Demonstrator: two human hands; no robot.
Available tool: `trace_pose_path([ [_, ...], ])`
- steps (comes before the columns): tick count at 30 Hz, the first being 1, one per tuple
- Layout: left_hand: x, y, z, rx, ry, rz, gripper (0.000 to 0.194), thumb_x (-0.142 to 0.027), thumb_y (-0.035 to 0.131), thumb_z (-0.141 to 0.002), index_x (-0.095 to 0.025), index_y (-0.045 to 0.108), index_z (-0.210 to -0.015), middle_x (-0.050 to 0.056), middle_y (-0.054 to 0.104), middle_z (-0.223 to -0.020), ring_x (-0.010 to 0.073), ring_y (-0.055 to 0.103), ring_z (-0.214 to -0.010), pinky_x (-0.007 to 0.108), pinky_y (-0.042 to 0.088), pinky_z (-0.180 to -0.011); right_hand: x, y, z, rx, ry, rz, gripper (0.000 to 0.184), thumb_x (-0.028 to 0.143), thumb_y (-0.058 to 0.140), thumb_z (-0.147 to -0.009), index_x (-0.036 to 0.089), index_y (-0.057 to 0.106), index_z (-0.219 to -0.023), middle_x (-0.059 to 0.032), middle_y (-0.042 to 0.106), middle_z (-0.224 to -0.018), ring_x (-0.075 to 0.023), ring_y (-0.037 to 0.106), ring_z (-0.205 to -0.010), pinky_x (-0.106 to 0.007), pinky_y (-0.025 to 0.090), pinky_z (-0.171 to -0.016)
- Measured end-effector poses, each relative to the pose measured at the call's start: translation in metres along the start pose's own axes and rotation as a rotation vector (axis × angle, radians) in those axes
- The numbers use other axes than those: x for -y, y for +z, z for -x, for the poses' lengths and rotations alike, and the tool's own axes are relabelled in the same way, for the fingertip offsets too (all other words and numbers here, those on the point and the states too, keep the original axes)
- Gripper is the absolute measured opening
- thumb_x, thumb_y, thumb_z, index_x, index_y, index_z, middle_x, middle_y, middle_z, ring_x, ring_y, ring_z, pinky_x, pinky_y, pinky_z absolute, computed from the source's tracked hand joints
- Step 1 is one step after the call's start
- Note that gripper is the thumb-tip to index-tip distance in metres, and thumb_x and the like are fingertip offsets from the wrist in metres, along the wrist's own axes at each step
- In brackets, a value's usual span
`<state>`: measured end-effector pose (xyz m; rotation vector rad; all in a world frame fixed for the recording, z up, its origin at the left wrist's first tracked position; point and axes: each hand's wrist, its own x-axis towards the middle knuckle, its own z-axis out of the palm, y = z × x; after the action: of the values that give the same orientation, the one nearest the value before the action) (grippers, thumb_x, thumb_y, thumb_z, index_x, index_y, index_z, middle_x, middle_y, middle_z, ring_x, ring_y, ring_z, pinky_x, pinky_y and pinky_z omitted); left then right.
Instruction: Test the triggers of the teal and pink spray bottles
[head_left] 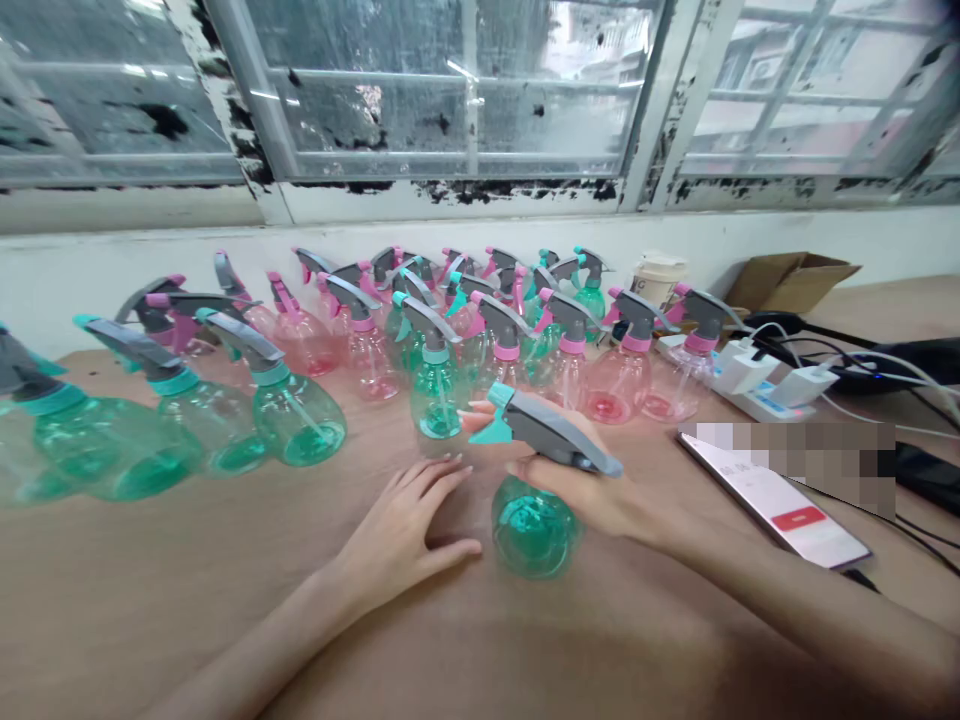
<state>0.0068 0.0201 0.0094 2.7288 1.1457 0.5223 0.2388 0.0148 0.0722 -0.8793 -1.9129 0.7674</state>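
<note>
My right hand [600, 490] is wrapped round the neck of a teal spray bottle [534, 525] with a grey trigger head [551, 430], which stands on the wooden table [225, 600] in front of me. A fingertip reaches toward the teal trigger. My left hand [401, 530] lies flat on the table just left of that bottle, fingers stretched out, holding nothing.
Several teal spray bottles [296, 410] stand at the left and many pink ones [622, 375] fill the back of the table under the window. A phone [780, 505], a white power strip with chargers [757, 385], a paper cup [658, 278] and a cardboard box [791, 280] sit at the right.
</note>
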Motion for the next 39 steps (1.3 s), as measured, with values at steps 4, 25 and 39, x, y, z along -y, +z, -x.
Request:
trace_pose_path([
  [4,0.002,0.003,0.001,0.02,-0.003,-0.045,0.062,-0.051,0.06,-0.087,-0.019,0.043,-0.138,0.015,0.048,-0.142,0.0322,0.045,-0.13,0.051,0.039,-0.105,-0.005,0.001,-0.003,0.019,0.001,-0.122,0.04,0.013,0.052,-0.077,0.027,0.063,-0.114,0.001,0.068,-0.089,-0.0149,0.057,-0.066,-0.029,0.048,-0.063],
  [25,0.0,0.007,0.0,0.008,-0.026,-0.061,0.048,-0.038,0.053,-0.093,-0.016,0.047,-0.135,0.014,0.055,-0.136,0.0314,0.05,-0.126,0.05,0.043,-0.102,0.006,-0.002,-0.006,0.015,0.014,-0.105,0.024,0.039,0.061,-0.085,0.023,0.064,-0.102,-0.0018,0.066,-0.09,-0.0143,0.061,-0.07,-0.029,0.05,-0.067],
  [39,0.0,0.008,-0.001,0.019,-0.048,-0.073,0.054,-0.036,0.054,-0.093,-0.014,0.039,-0.139,0.016,0.058,-0.13,0.0323,0.053,-0.122,0.05,0.045,-0.099,0.008,-0.003,-0.002,0.009,0.038,-0.066,0.02,0.035,0.056,-0.088,0.021,0.062,-0.075,-0.0005,0.064,-0.074,-0.016,0.063,-0.069,-0.028,0.05,-0.062],
])
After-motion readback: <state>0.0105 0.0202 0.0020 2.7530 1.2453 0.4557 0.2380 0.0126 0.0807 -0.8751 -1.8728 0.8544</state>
